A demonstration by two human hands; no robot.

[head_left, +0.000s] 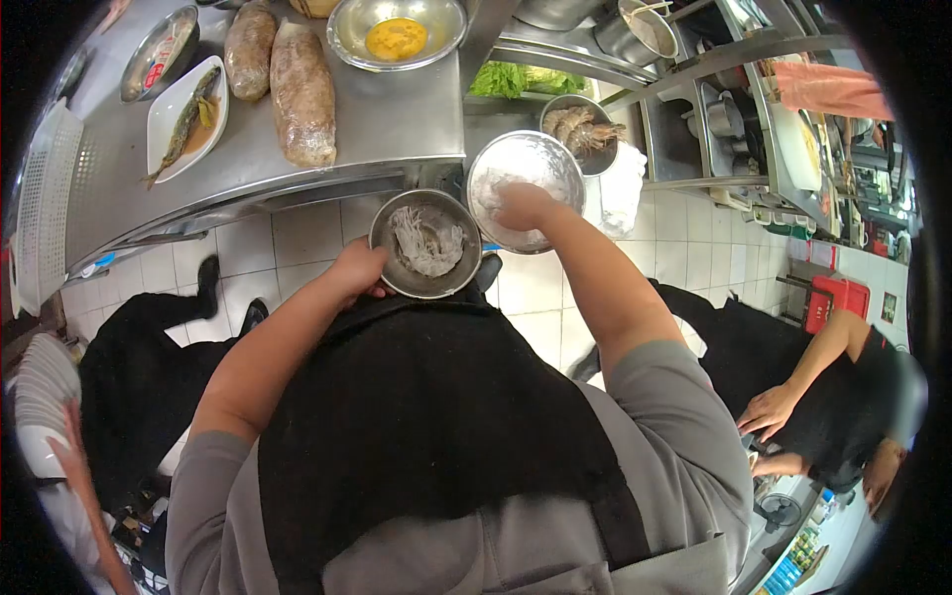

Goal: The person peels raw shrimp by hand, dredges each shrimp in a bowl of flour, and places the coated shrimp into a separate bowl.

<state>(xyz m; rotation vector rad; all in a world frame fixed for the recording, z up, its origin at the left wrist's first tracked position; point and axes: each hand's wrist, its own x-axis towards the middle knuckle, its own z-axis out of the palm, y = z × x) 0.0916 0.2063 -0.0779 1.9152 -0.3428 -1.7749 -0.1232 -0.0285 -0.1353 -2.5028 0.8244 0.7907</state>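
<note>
My left hand (361,269) grips the left rim of a small metal bowl (458,284) in front of my apron. Inside it lies a whitish, stringy clump (426,238) whose kind I cannot make out. To the right, my right hand (526,208) reaches down into a larger bowl (490,151) of white powder (543,164). Its fingers look curled in the powder, and the fingertips are partly hidden. Just behind that bowl, another metal bowl (607,164) contains large whole prawns (578,129).
A steel counter (387,124) bears wrapped rolls (301,94), a white dish with a fish (186,124) and a bowl of beaten egg (397,40). Leafy greens (526,79) sit behind the prawns. Co-workers stand at left and right, one person's hand (772,409) near my right side.
</note>
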